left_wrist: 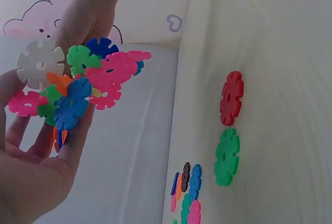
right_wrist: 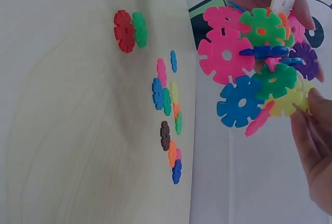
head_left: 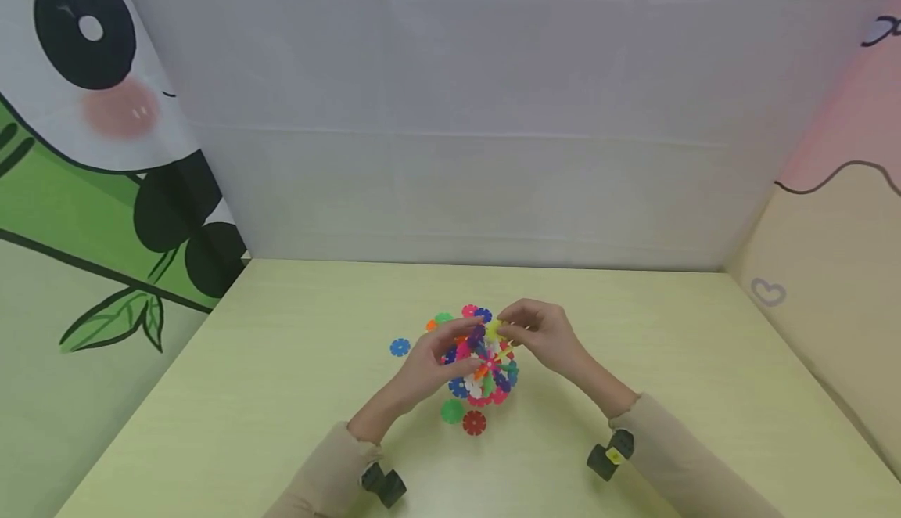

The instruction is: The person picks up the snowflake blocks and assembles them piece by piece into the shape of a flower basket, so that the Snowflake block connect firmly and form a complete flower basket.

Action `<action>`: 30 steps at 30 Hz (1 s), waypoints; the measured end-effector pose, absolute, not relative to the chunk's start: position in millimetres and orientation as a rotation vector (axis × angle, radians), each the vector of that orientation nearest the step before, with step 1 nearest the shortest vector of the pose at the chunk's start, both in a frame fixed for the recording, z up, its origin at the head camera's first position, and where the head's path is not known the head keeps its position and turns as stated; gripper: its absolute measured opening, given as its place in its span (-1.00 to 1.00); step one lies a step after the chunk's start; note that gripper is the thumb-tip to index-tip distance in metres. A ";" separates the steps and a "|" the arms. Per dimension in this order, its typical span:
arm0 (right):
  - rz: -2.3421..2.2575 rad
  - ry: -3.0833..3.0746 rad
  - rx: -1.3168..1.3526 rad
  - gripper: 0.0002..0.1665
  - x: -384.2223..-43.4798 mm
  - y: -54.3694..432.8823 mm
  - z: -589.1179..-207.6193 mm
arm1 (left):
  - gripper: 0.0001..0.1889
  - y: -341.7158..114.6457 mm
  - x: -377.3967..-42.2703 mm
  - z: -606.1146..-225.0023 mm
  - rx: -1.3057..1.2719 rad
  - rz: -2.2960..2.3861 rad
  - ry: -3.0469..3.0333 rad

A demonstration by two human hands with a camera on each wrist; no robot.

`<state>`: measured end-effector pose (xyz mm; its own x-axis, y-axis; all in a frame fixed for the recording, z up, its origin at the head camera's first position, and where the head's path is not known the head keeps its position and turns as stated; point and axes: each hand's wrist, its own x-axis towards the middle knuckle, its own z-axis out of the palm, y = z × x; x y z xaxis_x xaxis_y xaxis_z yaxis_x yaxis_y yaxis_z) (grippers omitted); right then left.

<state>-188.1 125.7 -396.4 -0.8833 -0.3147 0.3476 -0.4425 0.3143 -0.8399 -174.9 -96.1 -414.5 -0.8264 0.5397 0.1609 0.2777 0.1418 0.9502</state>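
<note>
The fingers (right_wrist: 305,140) of your right hand (head_left: 545,336) were clamped on the rim of a yellow disc (right_wrist: 282,105) at the edge of the notched-disc cluster (right_wrist: 264,52). Your left hand (head_left: 428,361) was curled round that cluster, holding it above the table (head_left: 535,463). Whether the disc's slot was fully seated, you could not tell. A slanted push could have made it skid off or twisted a neighbour loose, since the pieces seemed joined by slots alone. Too slack a left grip could have dropped everything near the 2 loose pieces closest to you, 1 red disc (head_left: 475,423) and 1 green disc (head_left: 453,411).
</note>
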 end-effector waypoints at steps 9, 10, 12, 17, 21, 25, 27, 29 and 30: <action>1.638 -2.490 0.710 -0.86 -187.1 123.2 -395.2 | -0.48 -95.2 -174.3 -418.4 0.731 1.782 2.219; 1.634 -2.494 0.712 -0.85 -187.1 123.5 -395.2 | -0.49 -96.6 -175.2 -419.7 0.720 1.789 2.221; 1.615 -2.503 0.719 -0.83 -187.1 124.0 -396.3 | -0.48 -100.2 -177.1 -422.1 0.681 1.796 2.227; 1.591 -2.594 0.717 -0.73 -187.5 123.4 -406.9 | -0.46 -117.0 -181.2 -423.2 0.577 1.812 2.265; 1.521 -2.770 0.859 -0.67 -186.5 119.1 -423.7 | -0.46 -134.5 -183.7 -421.2 0.492 1.820 2.320; 1.421 -3.002 1.053 -0.62 -181.3 112.6 -439.6 | -0.47 -147.7 -186.2 -419.1 0.420 1.850 2.335; 1.393 -3.092 1.104 -0.59 -178.4 108.7 -444.9 | -0.47 -151.3 -187.0 -418.1 0.386 1.872 2.326; 1.351 -3.142 1.119 -0.58 -176.8 104.5 -449.1 | -0.46 -153.5 -187.3 -417.8 0.357 1.890 2.313; 1.321 -3.153 1.126 -0.58 -176.2 102.8 -450.8 | -0.46 -153.9 -187.2 -417.7 0.348 1.896 2.308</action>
<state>-176.2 102.8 -450.8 -0.7112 -0.6822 -0.1696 -0.3575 0.5587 -0.7484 -187.2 -153.9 -417.7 -0.9643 0.2614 0.0427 0.0926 0.1816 0.9790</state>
